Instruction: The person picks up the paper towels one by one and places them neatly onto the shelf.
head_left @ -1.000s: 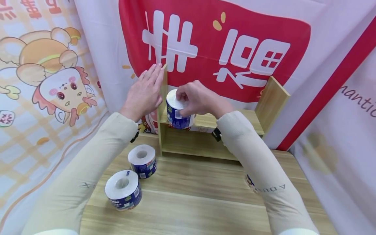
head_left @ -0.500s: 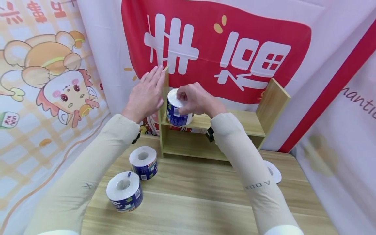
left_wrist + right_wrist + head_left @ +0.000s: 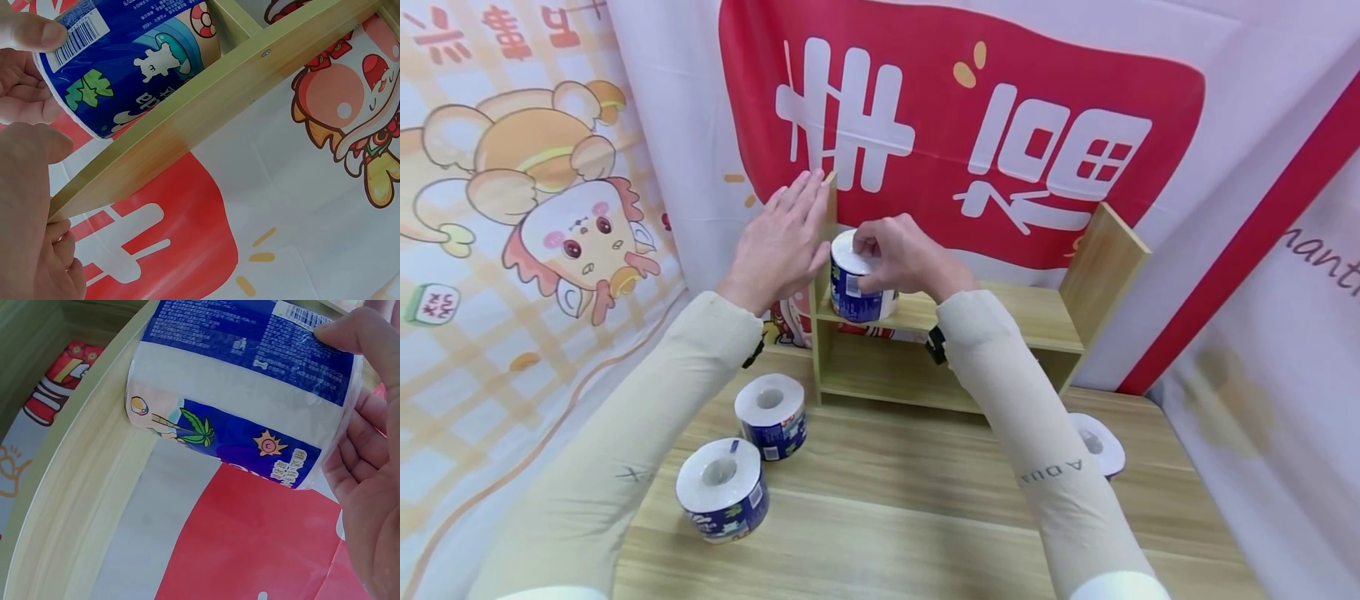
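Note:
My right hand (image 3: 904, 254) grips a blue-and-white toilet paper roll (image 3: 859, 296) from above, fingers in its top hole and thumb on the printed side. It stands upright at the left end of the small wooden shelf's upper board (image 3: 1000, 312), close to the side panel. In the right wrist view, the thumb presses the roll's wrapper (image 3: 250, 381) near the barcode. My left hand (image 3: 778, 242) holds the shelf's left side panel (image 3: 156, 128), thumb on the inner side and fairly straight fingers on the outer side.
Two similar rolls stand on the wooden table at left, one nearer (image 3: 722, 492) and one behind it (image 3: 771, 417). Another roll (image 3: 1097, 446) is partly hidden by my right forearm. The shelf has a lower compartment (image 3: 895, 371) and a right side panel (image 3: 1101, 275). Printed cloth surrounds the table.
Both hands and the gripped roll stay nearly in place on the shelf. My right forearm has shifted left since a second ago, showing more of the roll at right. The camera view moved slightly.

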Action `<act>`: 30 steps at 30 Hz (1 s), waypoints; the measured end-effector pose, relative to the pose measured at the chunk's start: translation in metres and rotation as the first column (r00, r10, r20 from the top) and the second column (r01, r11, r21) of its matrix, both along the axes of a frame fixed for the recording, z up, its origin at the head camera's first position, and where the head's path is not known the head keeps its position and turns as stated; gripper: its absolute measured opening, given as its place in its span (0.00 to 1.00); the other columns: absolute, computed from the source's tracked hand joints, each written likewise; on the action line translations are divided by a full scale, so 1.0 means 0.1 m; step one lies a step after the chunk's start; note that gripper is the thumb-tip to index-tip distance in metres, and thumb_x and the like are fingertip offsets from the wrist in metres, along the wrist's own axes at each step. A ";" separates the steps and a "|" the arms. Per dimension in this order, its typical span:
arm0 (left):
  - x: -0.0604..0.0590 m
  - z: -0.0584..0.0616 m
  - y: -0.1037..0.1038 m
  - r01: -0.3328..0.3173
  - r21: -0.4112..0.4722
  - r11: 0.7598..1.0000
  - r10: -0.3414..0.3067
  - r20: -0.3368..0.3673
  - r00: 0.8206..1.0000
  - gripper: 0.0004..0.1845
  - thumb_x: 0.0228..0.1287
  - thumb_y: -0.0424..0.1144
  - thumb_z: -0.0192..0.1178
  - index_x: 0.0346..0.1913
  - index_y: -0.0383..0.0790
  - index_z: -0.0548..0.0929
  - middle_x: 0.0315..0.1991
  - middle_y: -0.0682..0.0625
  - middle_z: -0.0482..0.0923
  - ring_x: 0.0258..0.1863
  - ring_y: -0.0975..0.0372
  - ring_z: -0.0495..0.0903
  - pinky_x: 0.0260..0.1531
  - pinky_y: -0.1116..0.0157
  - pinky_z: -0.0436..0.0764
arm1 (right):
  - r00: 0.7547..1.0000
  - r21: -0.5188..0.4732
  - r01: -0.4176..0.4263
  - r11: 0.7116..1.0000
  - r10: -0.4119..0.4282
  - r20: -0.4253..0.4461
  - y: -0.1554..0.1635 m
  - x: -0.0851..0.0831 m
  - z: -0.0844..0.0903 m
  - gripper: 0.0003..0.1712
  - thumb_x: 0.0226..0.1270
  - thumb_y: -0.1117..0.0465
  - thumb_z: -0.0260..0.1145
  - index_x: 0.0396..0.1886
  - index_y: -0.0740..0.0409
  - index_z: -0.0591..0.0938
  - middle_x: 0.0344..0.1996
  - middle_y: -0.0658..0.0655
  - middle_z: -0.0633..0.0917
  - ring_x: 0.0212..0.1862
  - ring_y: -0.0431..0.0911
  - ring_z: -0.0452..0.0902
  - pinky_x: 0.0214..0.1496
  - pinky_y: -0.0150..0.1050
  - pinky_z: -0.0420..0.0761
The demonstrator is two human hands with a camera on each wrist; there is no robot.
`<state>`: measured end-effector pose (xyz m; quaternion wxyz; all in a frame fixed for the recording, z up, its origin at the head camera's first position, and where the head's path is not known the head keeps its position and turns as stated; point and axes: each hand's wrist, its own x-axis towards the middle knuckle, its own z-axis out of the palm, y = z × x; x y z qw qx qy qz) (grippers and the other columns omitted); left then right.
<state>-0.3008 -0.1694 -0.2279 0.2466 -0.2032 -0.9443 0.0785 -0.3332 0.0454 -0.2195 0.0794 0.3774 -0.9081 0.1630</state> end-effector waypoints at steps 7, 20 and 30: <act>-0.01 0.01 0.04 0.007 0.004 1.000 -0.007 0.007 1.000 0.45 0.79 0.50 0.51 0.86 0.33 0.43 0.87 0.37 0.44 0.88 0.45 0.45 0.86 0.49 0.52 | 1.000 -0.004 0.003 1.000 -0.003 -0.001 0.01 -0.01 -0.03 0.25 0.61 0.54 0.81 0.56 0.56 0.86 0.48 0.55 0.89 0.48 0.47 0.82 0.55 0.39 0.89; -0.02 -0.01 0.03 0.001 0.014 1.000 -0.002 0.026 1.000 0.45 0.80 0.52 0.51 0.86 0.35 0.42 0.88 0.38 0.42 0.88 0.45 0.43 0.86 0.48 0.51 | 0.999 0.029 0.025 0.999 -0.023 -0.048 0.09 0.09 -0.01 0.34 0.62 0.51 0.80 0.67 0.55 0.83 0.62 0.55 0.85 0.60 0.47 0.79 0.66 0.43 0.85; -0.02 0.00 0.01 -0.003 0.003 1.000 0.003 0.030 1.000 0.45 0.80 0.52 0.49 0.86 0.35 0.41 0.88 0.38 0.40 0.88 0.45 0.43 0.86 0.48 0.50 | 0.999 0.105 0.034 0.994 -0.030 -0.043 0.43 0.33 0.20 0.36 0.62 0.52 0.80 0.70 0.54 0.81 0.65 0.56 0.83 0.67 0.51 0.76 0.70 0.51 0.83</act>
